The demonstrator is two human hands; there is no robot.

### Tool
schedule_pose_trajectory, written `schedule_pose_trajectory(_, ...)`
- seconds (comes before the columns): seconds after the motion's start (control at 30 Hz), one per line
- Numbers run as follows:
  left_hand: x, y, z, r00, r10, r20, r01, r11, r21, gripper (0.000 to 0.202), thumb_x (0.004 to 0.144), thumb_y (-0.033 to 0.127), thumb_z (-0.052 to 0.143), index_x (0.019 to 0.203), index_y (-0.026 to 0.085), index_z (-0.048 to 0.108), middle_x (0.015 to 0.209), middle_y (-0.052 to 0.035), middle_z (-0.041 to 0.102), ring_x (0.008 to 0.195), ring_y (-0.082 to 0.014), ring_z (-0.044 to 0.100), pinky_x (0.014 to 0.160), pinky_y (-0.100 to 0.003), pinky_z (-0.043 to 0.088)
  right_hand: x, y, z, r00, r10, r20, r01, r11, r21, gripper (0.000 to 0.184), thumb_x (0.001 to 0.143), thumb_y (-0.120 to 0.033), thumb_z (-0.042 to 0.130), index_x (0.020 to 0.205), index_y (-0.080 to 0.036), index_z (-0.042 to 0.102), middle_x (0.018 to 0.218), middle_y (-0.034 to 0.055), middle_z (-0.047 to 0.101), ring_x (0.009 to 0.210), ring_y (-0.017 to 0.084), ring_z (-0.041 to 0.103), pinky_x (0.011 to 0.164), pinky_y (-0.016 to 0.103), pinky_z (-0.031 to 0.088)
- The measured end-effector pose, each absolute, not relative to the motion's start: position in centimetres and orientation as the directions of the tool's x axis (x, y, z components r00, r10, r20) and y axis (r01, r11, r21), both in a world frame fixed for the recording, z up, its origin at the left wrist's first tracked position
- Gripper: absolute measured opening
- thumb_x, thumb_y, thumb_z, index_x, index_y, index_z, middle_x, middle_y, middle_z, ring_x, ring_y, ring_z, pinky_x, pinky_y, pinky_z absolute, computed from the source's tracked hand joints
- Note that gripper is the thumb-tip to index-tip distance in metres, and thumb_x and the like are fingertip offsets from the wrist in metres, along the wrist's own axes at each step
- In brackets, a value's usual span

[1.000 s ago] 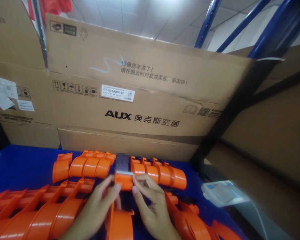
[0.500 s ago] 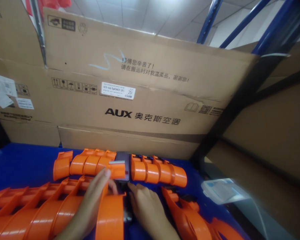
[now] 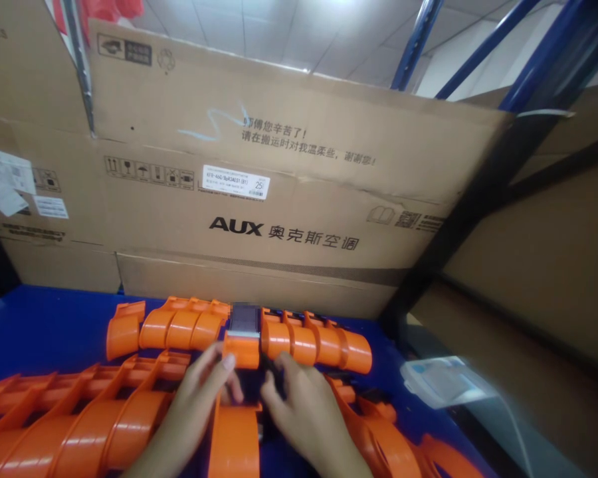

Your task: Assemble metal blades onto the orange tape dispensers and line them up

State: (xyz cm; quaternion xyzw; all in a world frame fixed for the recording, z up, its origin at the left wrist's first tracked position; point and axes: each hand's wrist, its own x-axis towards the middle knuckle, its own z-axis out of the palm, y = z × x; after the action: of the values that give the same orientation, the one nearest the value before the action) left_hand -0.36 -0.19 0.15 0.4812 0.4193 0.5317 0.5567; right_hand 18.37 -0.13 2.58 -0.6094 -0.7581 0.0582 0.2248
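Note:
My left hand (image 3: 212, 382) grips the left edge of a curved orange plastic piece (image 3: 242, 350), its thumb towards me. A pale strip runs along that piece's upper edge. My right hand (image 3: 299, 398) is closed on a small black part (image 3: 273, 366) just right of the orange piece; most of that part is hidden by the fingers. Below and between my wrists stands a larger orange curved piece (image 3: 235, 438). A dark flat rectangular object (image 3: 245, 318) lies behind the piece in my left hand.
Rows of orange curved pieces lie at the back left (image 3: 182, 328), back right (image 3: 316, 345), front left (image 3: 90, 425) and front right (image 3: 379, 431) on the blue surface (image 3: 50, 325). A cardboard box (image 3: 279, 153) stands behind. A clear plastic case (image 3: 446, 380) lies at right.
The orange piece in my left hand has moved slightly right and towards me. My right hand has shifted right, and the black part shows more. The larger front piece appears further right and lower.

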Motion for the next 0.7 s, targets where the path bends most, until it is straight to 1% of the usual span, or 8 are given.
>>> schedule_pose_trajectory(0.07,-0.4,-0.12,-0.11,0.092,0.995,0.035,-0.179,-0.018,0.984,0.034,0.091,0.053,0.058,0.084,0.02,0.061,0.067,-0.0006,0.067,0.06,-0.0149,0.055,0.062,-0.025,0.04,18.67,-0.26,3.13,-0.09,0.91,0.405,0.83,0.293,-0.474,0.011,0.092,-0.026,0.054,0.089,-0.019,0.062,0.064,-0.0004,0.063,0.055,0.016,0.06,0.049,0.023,0.036)
schedule_pose_trajectory(0.13,-0.45,-0.11,-0.36,0.117,0.993,0.031,-0.16,-0.012,0.987,0.032,0.09,0.052,0.06,0.092,0.02,0.063,0.067,-0.0003,0.067,0.059,-0.0155,0.054,0.063,-0.026,0.041,18.81,-0.46,3.45,-0.038,0.843,0.536,0.744,0.382,-0.548,0.012,0.093,-0.028,0.055,0.096,-0.02,0.064,0.062,-0.0023,0.061,0.05,0.013,0.055,0.048,0.022,0.038)
schedule_pose_trajectory(0.23,-0.45,-0.32,-0.64,0.144,0.989,0.034,-0.14,-0.013,0.99,0.039,0.088,0.049,0.064,0.114,0.021,0.063,0.071,0.0004,0.067,0.064,-0.0177,0.058,0.067,-0.028,0.045,18.74,-0.79,3.53,-0.056,0.753,0.655,0.648,0.527,-0.55,0.02,0.092,-0.027,0.061,0.111,-0.021,0.067,0.072,0.0001,0.065,0.054,0.014,0.056,0.052,0.023,0.045)
schedule_pose_trajectory(0.3,-0.38,-0.55,-0.7,0.149,0.988,0.03,-0.143,-0.009,0.99,0.045,0.087,0.049,0.065,0.122,0.021,0.06,0.072,0.0005,0.067,0.067,-0.0187,0.06,0.069,-0.029,0.047,18.65,-0.92,3.41,-0.144,0.716,0.683,0.589,0.616,-0.523,0.028,0.092,-0.023,0.063,0.119,-0.023,0.067,0.086,0.0042,0.069,0.067,0.017,0.063,0.062,0.026,0.052)
schedule_pose_trajectory(0.4,-0.24,-0.84,-0.58,0.169,0.985,0.019,-0.15,0.007,0.989,0.044,0.085,0.047,0.067,0.12,0.021,0.062,0.072,-0.0003,0.067,0.068,-0.0191,0.061,0.069,-0.03,0.049,18.63,-0.91,3.16,-0.24,0.688,0.685,0.515,0.688,-0.511,0.034,0.092,-0.019,0.062,0.126,-0.025,0.066,0.097,0.0077,0.067,0.083,0.019,0.066,0.073,0.031,0.056)
schedule_pose_trajectory(0.5,-0.13,-1.03,-0.39,0.185,0.983,0.016,-0.181,0.018,0.983,0.043,0.083,0.046,0.071,0.117,0.021,0.064,0.075,-0.0017,0.068,0.069,-0.0189,0.063,0.068,-0.029,0.051,18.58,-0.84,2.96,-0.253,0.693,0.675,0.478,0.696,-0.535,0.037,0.092,-0.016,0.062,0.128,-0.024,0.065,0.095,0.0069,0.064,0.082,0.018,0.065,0.073,0.03,0.056)
schedule_pose_trajectory(0.6,-0.1,-1.1,-0.36,0.196,0.981,0.01,-0.216,0.033,0.976,0.045,0.083,0.044,0.072,0.121,0.021,0.063,0.08,-0.0028,0.07,0.07,-0.0183,0.063,0.068,-0.029,0.052,18.38,-0.92,2.92,-0.252,0.7,0.668,0.436,0.698,-0.568,0.039,0.092,-0.013,0.061,0.129,-0.025,0.063,0.098,0.0061,0.066,0.086,0.018,0.066,0.075,0.029,0.056)
schedule_pose_trajectory(0.7,-0.14,-1.05,-0.46,0.218,0.976,0.005,-0.219,0.044,0.975,0.046,0.083,0.043,0.072,0.123,0.022,0.063,0.078,-0.0024,0.069,0.07,-0.0185,0.063,0.068,-0.029,0.052,18.19,-1.08,2.96,-0.228,0.714,0.662,0.433,0.683,-0.588,0.04,0.091,-0.013,0.062,0.129,-0.026,0.063,0.099,0.0055,0.067,0.086,0.018,0.067,0.076,0.029,0.057)
